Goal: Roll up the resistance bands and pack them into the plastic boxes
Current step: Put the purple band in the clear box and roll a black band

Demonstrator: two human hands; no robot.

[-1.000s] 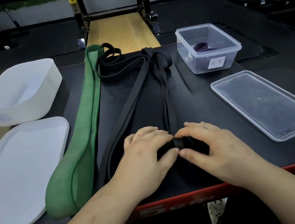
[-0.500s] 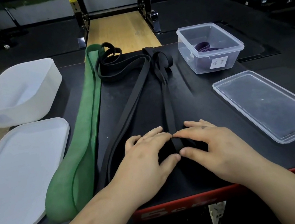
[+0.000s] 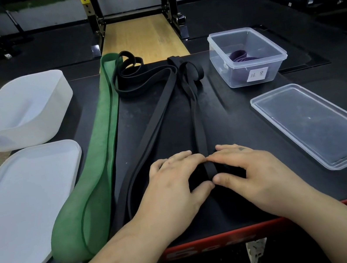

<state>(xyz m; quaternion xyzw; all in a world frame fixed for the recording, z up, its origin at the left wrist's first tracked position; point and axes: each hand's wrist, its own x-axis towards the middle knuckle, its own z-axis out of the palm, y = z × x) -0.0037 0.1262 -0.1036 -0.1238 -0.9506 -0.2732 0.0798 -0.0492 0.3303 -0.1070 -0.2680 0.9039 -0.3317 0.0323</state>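
Observation:
A narrow black resistance band (image 3: pixel 196 113) runs down the middle of the black platform toward me. Its near end is a small roll (image 3: pixel 210 171) that my left hand (image 3: pixel 174 184) and my right hand (image 3: pixel 248 171) pinch between thumbs and fingertips. A second, wider black band (image 3: pixel 154 120) lies slanted to the left of it. A broad green band (image 3: pixel 103 156) lies further left. A clear plastic box (image 3: pixel 247 54) at the back right holds a rolled purple band (image 3: pixel 239 56). Its clear lid (image 3: pixel 318 123) lies in front of it.
A white frosted box (image 3: pixel 17 111) stands at the back left, with its white lid (image 3: pixel 24 206) in front of it. The platform's red front edge (image 3: pixel 210 247) is just below my wrists. A squat rack with a wooden floor panel (image 3: pixel 141 38) stands behind.
Both hands have shifted slightly away from me along the narrow black band, and the roll between them has moved the same way.

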